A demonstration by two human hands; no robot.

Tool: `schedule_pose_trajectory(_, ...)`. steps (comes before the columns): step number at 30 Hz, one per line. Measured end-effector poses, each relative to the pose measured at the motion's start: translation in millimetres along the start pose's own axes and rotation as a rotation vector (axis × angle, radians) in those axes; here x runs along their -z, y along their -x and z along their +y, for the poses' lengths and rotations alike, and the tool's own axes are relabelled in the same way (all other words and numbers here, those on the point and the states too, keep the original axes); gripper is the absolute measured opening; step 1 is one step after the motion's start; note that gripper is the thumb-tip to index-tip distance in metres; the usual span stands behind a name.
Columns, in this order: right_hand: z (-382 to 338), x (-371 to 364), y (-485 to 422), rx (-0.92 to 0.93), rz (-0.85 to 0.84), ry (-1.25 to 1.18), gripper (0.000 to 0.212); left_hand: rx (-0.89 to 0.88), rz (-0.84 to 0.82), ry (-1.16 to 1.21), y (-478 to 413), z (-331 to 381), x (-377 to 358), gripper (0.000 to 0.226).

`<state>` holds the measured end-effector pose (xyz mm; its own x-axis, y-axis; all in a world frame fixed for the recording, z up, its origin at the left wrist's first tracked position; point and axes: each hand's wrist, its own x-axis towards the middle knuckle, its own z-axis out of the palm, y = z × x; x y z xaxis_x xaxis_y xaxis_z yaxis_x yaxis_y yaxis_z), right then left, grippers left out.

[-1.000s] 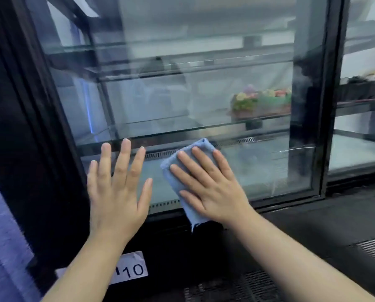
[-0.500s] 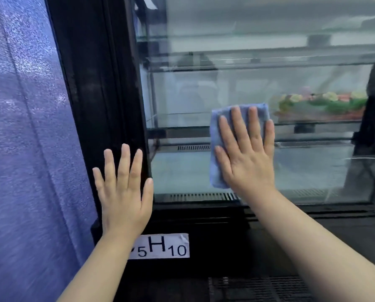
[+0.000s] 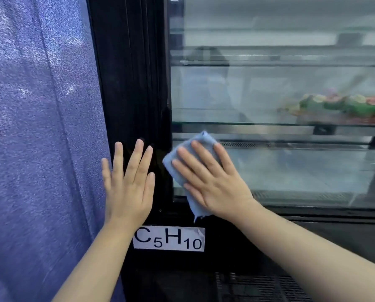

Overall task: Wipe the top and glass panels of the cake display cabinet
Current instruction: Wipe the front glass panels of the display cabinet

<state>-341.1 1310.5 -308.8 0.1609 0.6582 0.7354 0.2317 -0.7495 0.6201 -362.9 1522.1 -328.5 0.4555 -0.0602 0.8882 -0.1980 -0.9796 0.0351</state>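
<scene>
A person faces the front of a cake display cabinet [image 3: 136, 83]; only the two bare forearms and hands are in view. The cabinet's black upright post stands vertical at centre, and one glass panel [image 3: 302, 171] stretches from it to the right, running out of view.

The right hand [image 3: 212, 182] lies flat, fingers straight and slightly spread, pointing up and to the left. It presses one folded blue cloth [image 3: 173, 165] against the lower left corner of the glass, just beside the post. The cloth's long axis runs steeply up and down, its top leaning a little left; one corner peeks out above the fingertips, and a ragged end hangs below the palm over the black bottom rail.

The left hand [image 3: 128, 188] is also flat and holds nothing. Its fingers are straight and point upward, the palm resting on the black post.

Below the two hands, one white label [image 3: 169, 238] reading "C5H10" is stuck on the cabinet's black base. Inside the glass two shelves are visible, and on the lower one [image 3: 236, 123], at far right, sits one blurred cake [image 3: 345, 105] with green and pink decoration. A purple curtain [image 3: 40, 127] fills the left side. A vent grille [image 3: 258, 286] shows at the bottom.
</scene>
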Motion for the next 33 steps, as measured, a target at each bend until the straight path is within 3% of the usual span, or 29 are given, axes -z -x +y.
schedule_pose_trajectory(3,-14.9,-2.8,48.9,0.196,-0.138,0.025,0.054,0.02,0.019,0.106,5.3,6.1,1.7,0.051)
schedule_pose_trajectory(9,-2.7,4.6,55.1,0.091,-0.064,-0.3,0.045,0.01,0.123,0.131,44.8,33.4,-11.6,0.034)
schedule_pose_trajectory(14,-26.4,11.9,50.8,-0.325,0.209,-0.197,0.035,0.148,0.202,0.0,50.7,55.5,-26.2,0.032)
schedule_pose_trajectory(19,-23.7,21.7,38.1,-0.676,0.276,-0.343,0.031,0.297,0.126,0.11,52.4,73.5,-20.8,0.027)
schedule_pose_trajectory(22,-22.3,32.4,29.6,-0.811,0.15,-0.33,0.036,0.343,0.015,0.149,44.8,81.0,-10.2,0.029)
schedule_pose_trajectory(25,-14.6,43.1,23.0,-0.839,-0.032,-0.374,0.026,0.319,-0.078,0.166,31.8,83.2,0.3,0.02)
schedule_pose_trajectory(29,0.9,62.6,15.7,-0.918,-0.214,-0.57,0.017,0.267,-0.164,0.275,8.3,79.7,22.5,0.012)
schedule_pose_trajectory(33,37.3,101.5,-7.2,-1.061,-0.406,-0.744,0.027,0.274,-0.359,0.516,-33.9,87.5,67.3,0.013)
